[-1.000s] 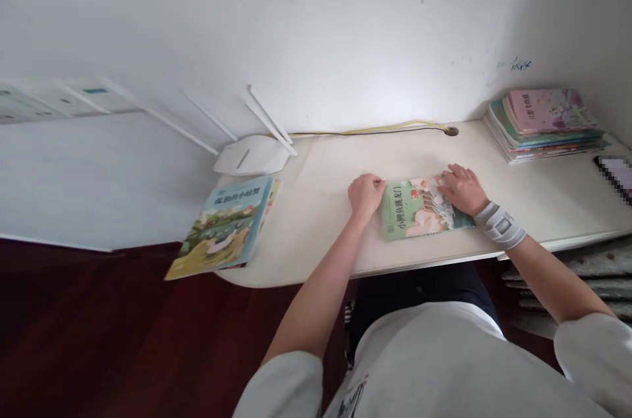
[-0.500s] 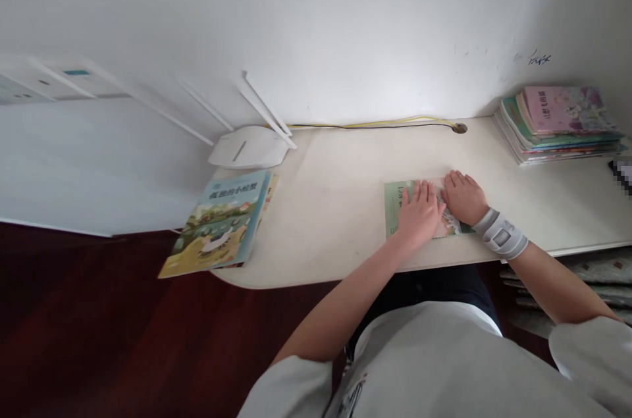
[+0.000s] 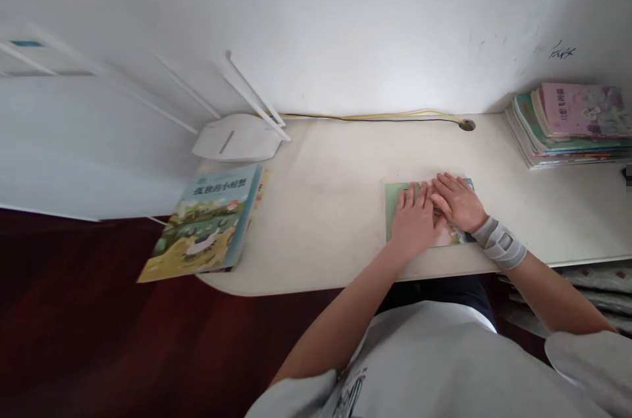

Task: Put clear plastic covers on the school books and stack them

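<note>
A thin green picture book (image 3: 392,210) lies flat near the front edge of the desk, much of its cover hidden under my hands. My left hand (image 3: 415,220) rests palm down on its left and middle part, fingers stretched out. On the right part of the cover lies my right hand (image 3: 459,203), also flat, its thumb and fingertips close beside the left hand. A grey wrist wrap (image 3: 501,241) circles my right wrist.
The white desk (image 3: 326,207) meets the wall. At its left end stands a white router (image 3: 239,138), with a blue-and-yellow picture book (image 3: 202,220) overhanging the edge. A book stack (image 3: 582,115) sits at the back right. Cables (image 3: 365,118) run to a desk hole (image 3: 467,125).
My right hand has slid slightly left, uncovering the book's right corner. My left hand has shifted a little left and nearer to me. The view has turned slightly right.
</note>
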The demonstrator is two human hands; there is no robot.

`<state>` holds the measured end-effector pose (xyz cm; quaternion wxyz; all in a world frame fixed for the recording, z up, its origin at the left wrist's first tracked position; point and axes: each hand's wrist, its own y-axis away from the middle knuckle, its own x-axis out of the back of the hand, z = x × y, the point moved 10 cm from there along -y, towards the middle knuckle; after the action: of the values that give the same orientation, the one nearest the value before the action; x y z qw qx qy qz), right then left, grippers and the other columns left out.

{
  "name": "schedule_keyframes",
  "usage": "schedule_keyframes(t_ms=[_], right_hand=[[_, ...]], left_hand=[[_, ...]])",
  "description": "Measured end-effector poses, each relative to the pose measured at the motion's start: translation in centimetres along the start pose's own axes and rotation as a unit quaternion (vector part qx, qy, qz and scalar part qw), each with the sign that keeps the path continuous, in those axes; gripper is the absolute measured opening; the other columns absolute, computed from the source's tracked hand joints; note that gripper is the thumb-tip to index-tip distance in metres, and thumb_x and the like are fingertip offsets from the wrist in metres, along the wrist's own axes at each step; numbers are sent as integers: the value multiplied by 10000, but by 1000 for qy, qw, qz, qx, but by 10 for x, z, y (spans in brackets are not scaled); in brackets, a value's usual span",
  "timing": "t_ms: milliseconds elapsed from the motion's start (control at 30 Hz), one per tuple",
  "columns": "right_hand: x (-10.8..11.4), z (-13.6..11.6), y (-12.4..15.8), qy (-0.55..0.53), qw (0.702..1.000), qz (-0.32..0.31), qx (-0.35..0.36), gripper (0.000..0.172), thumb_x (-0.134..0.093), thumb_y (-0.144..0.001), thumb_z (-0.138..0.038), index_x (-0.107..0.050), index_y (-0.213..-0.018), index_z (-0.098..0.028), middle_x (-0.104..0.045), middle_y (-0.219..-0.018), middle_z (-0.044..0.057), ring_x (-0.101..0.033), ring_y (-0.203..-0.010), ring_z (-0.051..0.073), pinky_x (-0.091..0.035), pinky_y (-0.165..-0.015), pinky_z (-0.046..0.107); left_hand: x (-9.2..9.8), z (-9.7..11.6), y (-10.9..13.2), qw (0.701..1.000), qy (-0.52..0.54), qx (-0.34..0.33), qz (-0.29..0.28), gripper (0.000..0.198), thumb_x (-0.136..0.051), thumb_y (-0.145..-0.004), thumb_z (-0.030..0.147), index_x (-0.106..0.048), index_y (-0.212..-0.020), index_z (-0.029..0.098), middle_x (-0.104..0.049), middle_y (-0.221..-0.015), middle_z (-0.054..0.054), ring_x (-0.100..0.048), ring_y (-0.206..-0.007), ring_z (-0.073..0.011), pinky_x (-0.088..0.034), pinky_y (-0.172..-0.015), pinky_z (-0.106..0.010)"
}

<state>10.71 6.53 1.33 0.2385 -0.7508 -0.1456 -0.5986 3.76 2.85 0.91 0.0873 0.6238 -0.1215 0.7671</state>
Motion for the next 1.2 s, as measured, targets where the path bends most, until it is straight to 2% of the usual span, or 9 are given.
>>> schedule_keyframes(t_ms=[167,400,600,700,800,967,1033,1100,1200], right_hand=[[2,10,5,30,999,15,6,559,-321,-934,-467,-474,-1318,-92,-486,-1366,152,-403,-1291,269,-306,-1061,444],[6,11,3,29,999,39,-4,510,-374,-918,-413,-500,-1272,-69,-542,-1267,162,-478,-1164,276,-346,-1015,411],[8,13,4,26,998,51,-12,477,-381,-909,-411,-520,-1241,-98,-545,-1199,155,-478,-1096,271,-365,-979,399],[6,14,4,26,998,49,-15,482,-372,-910,-416,-516,-1245,-100,-540,-1191,161,-468,-1098,274,-363,-969,408],[6,13,4,31,998,48,-17,484,-362,-912,-412,-513,-1248,-99,-541,-1182,165,-460,-1097,280,-363,-954,415],[6,11,4,44,998,47,-23,483,-354,-912,-407,-516,-1243,-95,-547,-1180,162,-470,-1080,276,-368,-946,399],[6,10,4,50,997,49,-22,479,-358,-912,-399,-513,-1248,-94,-548,-1205,161,-470,-1108,274,-352,-976,400],[5,9,4,59,997,51,-23,486,-346,-920,-389,-500,-1265,-84,-537,-1257,164,-450,-1169,280,-311,-1023,416],[2,10,4,67,996,49,-30,514,-319,-930,-399,-481,-1288,-68,-508,-1326,163,-401,-1254,290,-263,-1062,438]], left_hand=[[3,-31,0,999,-6,41,0,684,-225,-903,554,-313,-1423,117,-308,-1496,-90,-221,-1381,-308,-177,-1121,-462],[5,-39,1,999,4,48,18,673,-252,-907,541,-333,-1399,89,-381,-1447,-133,-274,-1360,-270,-175,-1124,-427],[22,-64,2,989,-3,128,70,541,-327,-908,454,-473,-1273,83,-514,-1280,-174,-430,-1215,-304,-285,-1057,-445],[25,-73,5,985,-13,158,68,523,-339,-905,439,-483,-1261,84,-509,-1289,-186,-390,-1248,-339,-262,-1054,-517],[21,-86,10,977,-8,207,58,598,-313,-906,469,-435,-1304,39,-429,-1377,-220,-291,-1320,-386,-213,-1058,-586],[11,-98,12,969,55,238,37,602,-348,-897,461,-404,-1335,52,-316,-1468,-203,-210,-1375,-372,-163,-1087,-584],[13,-103,11,962,98,247,54,526,-411,-882,410,-452,-1298,91,-340,-1461,-182,-225,-1376,-352,-164,-1097,-566],[20,-108,12,952,148,249,100,430,-464,-860,344,-513,-1227,125,-414,-1418,-166,-289,-1354,-322,-206,-1098,-525],[30,-115,14,920,252,247,168,334,-498,-837,294,-562,-1137,162,-591,-1206,-137,-504,-1175,-262,-373,-1003,-424]])
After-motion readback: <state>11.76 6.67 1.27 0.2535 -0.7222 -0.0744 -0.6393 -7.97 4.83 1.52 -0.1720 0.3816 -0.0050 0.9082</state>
